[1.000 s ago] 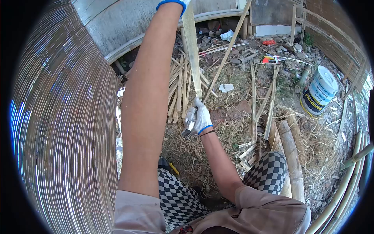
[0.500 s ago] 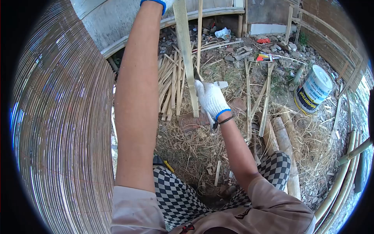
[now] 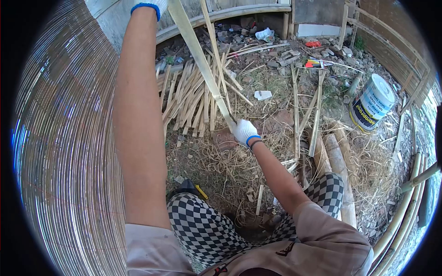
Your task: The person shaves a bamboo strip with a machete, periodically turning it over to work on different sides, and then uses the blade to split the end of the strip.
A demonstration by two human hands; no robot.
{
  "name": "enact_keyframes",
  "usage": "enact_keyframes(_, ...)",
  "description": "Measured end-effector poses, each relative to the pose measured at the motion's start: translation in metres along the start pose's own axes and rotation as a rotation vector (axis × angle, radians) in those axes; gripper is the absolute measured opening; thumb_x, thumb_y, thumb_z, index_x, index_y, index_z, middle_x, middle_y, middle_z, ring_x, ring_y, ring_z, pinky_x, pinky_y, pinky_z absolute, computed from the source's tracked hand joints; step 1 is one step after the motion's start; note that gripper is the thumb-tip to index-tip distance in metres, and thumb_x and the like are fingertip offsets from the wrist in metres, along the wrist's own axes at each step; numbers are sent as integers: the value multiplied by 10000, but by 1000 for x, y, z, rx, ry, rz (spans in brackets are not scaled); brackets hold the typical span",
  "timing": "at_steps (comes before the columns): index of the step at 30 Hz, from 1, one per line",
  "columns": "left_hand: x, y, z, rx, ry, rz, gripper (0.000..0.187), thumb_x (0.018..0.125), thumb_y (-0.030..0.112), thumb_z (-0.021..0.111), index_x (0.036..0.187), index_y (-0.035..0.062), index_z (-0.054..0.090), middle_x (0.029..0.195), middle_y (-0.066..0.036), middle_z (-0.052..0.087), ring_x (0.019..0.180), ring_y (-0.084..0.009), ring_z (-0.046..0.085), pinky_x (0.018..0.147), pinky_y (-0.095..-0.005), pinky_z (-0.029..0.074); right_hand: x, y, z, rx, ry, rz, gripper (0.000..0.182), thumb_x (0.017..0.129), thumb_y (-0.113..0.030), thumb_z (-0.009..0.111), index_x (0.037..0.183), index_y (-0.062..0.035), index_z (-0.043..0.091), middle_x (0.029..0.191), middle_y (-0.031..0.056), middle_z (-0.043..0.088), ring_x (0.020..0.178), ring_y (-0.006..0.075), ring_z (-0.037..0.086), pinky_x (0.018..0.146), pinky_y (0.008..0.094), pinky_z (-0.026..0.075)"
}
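Observation:
My left hand (image 3: 151,5), in a white glove with a blue cuff, is at the top edge, closed by the upper part of a long bamboo strip (image 3: 195,48); its fingers are mostly out of view. The strip slants down to the right. A narrower strip (image 3: 214,43) spreads away from it towards the top, and both converge near my right hand (image 3: 244,131). That gloved hand is closed on a knife, whose dark blade (image 3: 233,118) shows slightly at the strips' lower ends; the handle is hidden.
Many split bamboo strips (image 3: 191,99) lie piled beyond my hands. A paint bucket (image 3: 372,102) stands at the right, with bamboo poles (image 3: 338,168) nearer me. Curly shavings cover the ground. A yellow-handled tool (image 3: 200,192) lies by my knee, and a slatted bamboo screen (image 3: 73,138) fills the left.
My left hand has moved left, tilting the bamboo strip over. My right hand has moved lower, towards the strip's bottom end. The gap between the two strips now reaches further down.

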State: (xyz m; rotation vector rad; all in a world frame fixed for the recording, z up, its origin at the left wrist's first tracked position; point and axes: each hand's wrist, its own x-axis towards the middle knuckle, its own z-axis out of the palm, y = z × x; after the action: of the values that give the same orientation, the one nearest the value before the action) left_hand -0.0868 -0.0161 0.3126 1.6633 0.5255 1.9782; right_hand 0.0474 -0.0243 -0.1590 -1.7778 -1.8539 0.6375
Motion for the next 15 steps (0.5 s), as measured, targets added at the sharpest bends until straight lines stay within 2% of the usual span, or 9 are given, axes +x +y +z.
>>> enact_keyframes(1, 1, -1, -3, 30, 37, 24, 227, 997, 299, 683, 931, 86, 638, 659, -21, 590, 415, -82, 392, 367, -255, 284, 0, 0, -1, 13, -43, 10, 466, 1004, -414, 514, 1048, -6, 732, 1004, 298, 716, 990, 448, 702, 881, 524, 571)
enact_keyframes(4, 3, -4, -13, 93, 146, 50, 239, 999, 303, 682, 888, 102, 613, 643, -14, 574, 410, -88, 403, 361, -260, 291, 19, 10, 31, 110, -2, -9, 493, 1001, -434, 519, 1046, 12, 726, 992, 308, 712, 984, 455, 700, 879, 522, 572)
enact_keyframes(5, 3, -3, -10, 124, 186, 55, 240, 999, 302, 681, 882, 105, 608, 636, -10, 566, 407, -90, 407, 359, -262, 298, 16, 3, 34, 195, -16, 40, 541, 1034, -418, 477, 973, 72, 699, 908, 337, 698, 950, 474, 697, 850, 520, 567)
enact_keyframes(8, 3, -3, -9, 205, 292, 80, 244, 1000, 296, 678, 865, 111, 593, 612, 1, 547, 398, -96, 414, 351, -267, 315, 14, -14, 63, 301, 199, 40, 562, 1034, -422, 487, 967, 99, 685, 906, 356, 687, 958, 478, 691, 863, 522, 562)
enact_keyframes(9, 5, -5, -11, 225, 306, 100, 246, 1000, 292, 677, 859, 111, 589, 603, 3, 541, 394, -98, 414, 349, -269, 320, 18, -18, 66, 320, 166, 119, 492, 1005, -420, 549, 1092, 41, 699, 992, 332, 699, 1002, 479, 681, 877, 535, 552)
enact_keyframes(12, 10, -11, -9, 259, 316, 121, 244, 998, 282, 675, 848, 111, 585, 583, 4, 535, 384, -107, 424, 344, -275, 335, 16, -16, 68, 492, 198, 63, 484, 1007, -426, 549, 1120, 23, 690, 1024, 325, 698, 1028, 475, 669, 868, 532, 543)
enact_keyframes(15, 15, -14, 1, 259, 310, 160, 246, 993, 276, 677, 840, 107, 585, 574, -4, 537, 382, -122, 445, 341, -287, 345, 12, -12, 78, 768, 185, 80, 428, 1000, -395, 600, 1118, 7, 689, 985, 292, 718, 952, 437, 705, 815, 471, 545)
